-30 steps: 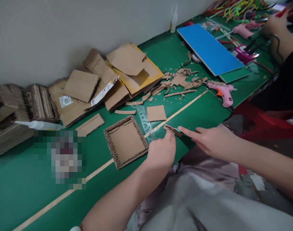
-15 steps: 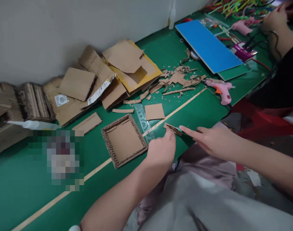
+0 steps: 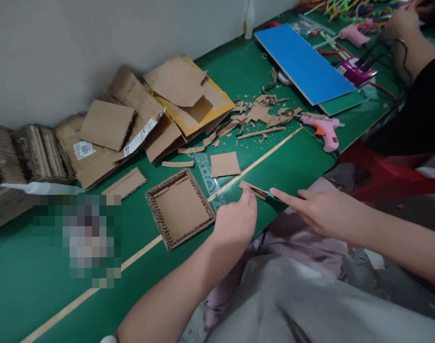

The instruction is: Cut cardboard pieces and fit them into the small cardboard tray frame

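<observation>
The left hand (image 3: 237, 216) has its grip closed, thumb and fingers drawn together on a short cardboard strip (image 3: 253, 189) that sits at the near edge of the desk (image 3: 285, 166). The right hand (image 3: 315, 207) comes in from 4 o'clock of the strip, fingers curled round a slim green tool (image 3: 271, 195), index finger stretched out along it. The tool's tip is at the strip's 4 o'clock end; its exact contact is too small to tell.

Taking the strip as the middle of the dial, a flat cardboard square (image 3: 225, 164) lies near at 10 o'clock. Just past it is a clear ruler (image 3: 207, 172), lying across a pale band (image 3: 260, 161) that runs from 8 to 2 o'clock. At 9 o'clock, beside the left hand, a shallow cardboard box (image 3: 185, 214) lies open side up.

Farther out, torn scraps (image 3: 262, 113) are heaped at 12 o'clock, and a pink glue gun (image 3: 329, 135) rests on its side at 2. A blue board (image 3: 305, 64) lies at 1 o'clock. Piled cardboard (image 3: 108, 125) leans by the wall at 10, with a white bottle (image 3: 47, 188) on its side below it. Toward 1 to 2 o'clock, well apart, is another person's forearm (image 3: 415, 55).
</observation>
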Motion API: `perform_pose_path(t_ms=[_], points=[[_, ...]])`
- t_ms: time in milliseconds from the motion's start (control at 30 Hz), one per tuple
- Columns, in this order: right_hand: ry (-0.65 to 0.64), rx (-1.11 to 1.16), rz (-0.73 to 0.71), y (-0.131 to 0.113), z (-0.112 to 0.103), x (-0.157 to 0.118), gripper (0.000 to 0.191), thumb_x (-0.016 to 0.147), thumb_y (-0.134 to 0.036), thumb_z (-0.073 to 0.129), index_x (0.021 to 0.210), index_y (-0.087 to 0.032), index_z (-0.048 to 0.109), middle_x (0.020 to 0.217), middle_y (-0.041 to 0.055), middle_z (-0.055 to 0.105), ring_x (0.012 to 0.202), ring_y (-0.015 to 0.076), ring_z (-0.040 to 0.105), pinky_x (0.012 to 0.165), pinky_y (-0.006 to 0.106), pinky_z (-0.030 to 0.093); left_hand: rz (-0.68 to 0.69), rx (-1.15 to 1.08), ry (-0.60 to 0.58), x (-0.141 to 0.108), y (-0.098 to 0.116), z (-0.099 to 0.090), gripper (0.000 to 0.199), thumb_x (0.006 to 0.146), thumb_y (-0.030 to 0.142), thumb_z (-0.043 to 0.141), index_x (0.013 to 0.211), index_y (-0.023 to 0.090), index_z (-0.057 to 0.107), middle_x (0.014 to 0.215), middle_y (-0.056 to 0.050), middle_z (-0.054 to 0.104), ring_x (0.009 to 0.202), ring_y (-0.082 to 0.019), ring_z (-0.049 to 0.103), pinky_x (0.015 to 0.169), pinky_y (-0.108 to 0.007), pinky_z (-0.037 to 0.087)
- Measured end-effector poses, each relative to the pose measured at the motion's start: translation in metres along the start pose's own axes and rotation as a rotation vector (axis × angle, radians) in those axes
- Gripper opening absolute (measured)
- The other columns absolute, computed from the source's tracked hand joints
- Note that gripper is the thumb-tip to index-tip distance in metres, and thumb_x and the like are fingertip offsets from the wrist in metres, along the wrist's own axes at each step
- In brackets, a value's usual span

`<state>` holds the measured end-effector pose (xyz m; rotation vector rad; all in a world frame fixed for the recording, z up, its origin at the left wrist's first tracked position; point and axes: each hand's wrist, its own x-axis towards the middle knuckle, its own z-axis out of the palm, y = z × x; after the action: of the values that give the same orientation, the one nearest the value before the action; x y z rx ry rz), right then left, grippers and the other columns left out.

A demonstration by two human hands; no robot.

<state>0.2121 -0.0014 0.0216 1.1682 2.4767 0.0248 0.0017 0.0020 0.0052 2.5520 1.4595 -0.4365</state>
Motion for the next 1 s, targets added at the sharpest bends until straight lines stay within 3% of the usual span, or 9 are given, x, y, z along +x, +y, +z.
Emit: perform_pose_path(t_ms=[233,633,800,1000], points=[[0.017,0.002,0.027,0.0,0.007,-0.021,0.066,0.081,-0.017,0.043,0.143,-0.028,0.021,0.069,0.0034,0.057,0.042,0.0099,0.041,0.045,0.03,0.007,0.012,-0.01,-0.03,0.002,-0.001,0.001,0.05,0.085,0.016,0.037,0.135,0.011,0.036,0.141,-0.015,0.037,0.06,-0.016,0.064,0.045,-0.03,0.051],[0.086,-0.014,0.041,0.003,0.016,-0.04,0.069,0.077,-0.01,0.039,0.141,-0.031,0.025,0.064,-0.0013,0.052,0.038,0.0069,0.026,0.045,0.03,0.004,0.03,-0.004,-0.027,0.002,-0.002,0.0,0.049,0.086,0.018,0.037,0.134,0.014,0.036,0.142,-0.013,0.037,0.063,-0.016,0.064,0.048,-0.03,0.052],[0.108,0.052,0.026,0.003,0.029,-0.042,0.068,0.079,-0.012,0.041,0.142,-0.028,0.022,0.066,-0.0009,0.052,0.041,0.0065,0.031,0.046,0.029,0.005,0.043,-0.006,-0.044,0.002,-0.001,0.0,0.049,0.085,0.019,0.038,0.134,0.017,0.035,0.143,-0.014,0.035,0.063,-0.016,0.064,0.049,-0.031,0.052],[0.109,0.135,0.031,0.005,0.035,-0.045,0.062,0.085,-0.016,0.037,0.143,-0.029,0.019,0.068,-0.0009,0.053,0.044,0.0077,0.039,0.045,0.026,0.013,0.029,0.009,-0.034,0.0,0.002,0.003,0.05,0.085,0.016,0.038,0.135,0.018,0.036,0.142,-0.013,0.036,0.079,-0.02,0.063,0.054,-0.03,0.053]])
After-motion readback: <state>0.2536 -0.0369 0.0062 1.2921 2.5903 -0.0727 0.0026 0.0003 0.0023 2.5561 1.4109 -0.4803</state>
